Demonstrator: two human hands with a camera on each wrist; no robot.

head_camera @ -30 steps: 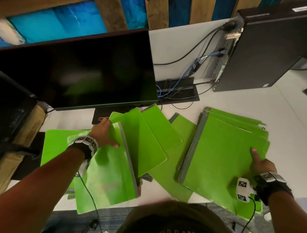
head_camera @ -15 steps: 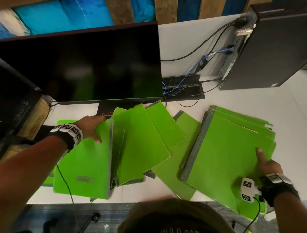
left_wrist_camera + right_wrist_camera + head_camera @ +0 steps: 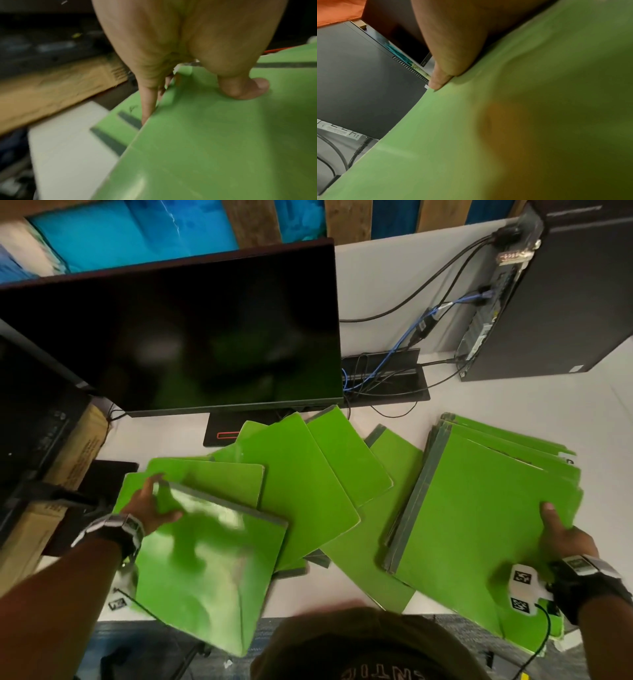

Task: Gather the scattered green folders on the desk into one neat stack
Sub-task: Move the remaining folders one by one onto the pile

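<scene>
Green folders with grey spines lie fanned across the white desk. My left hand grips the far left corner of one folder, thumb on its cover and fingers under the edge, lifted and tilted over the desk's front edge. In the left wrist view the thumb presses on that folder. At the right, my right hand holds the near right part of a stack of folders, thumb on top. The right wrist view shows the thumb on the green cover. Several loose folders overlap in the middle.
A black monitor stands at the back left on its base. A black computer tower with cables is at the back right. A cardboard box sits off the left edge. A cable tray lies behind the folders.
My left hand has lifted its folder off the left pile, turned it flatter and swung it rightward toward me. The right hand has stayed on the stack.
</scene>
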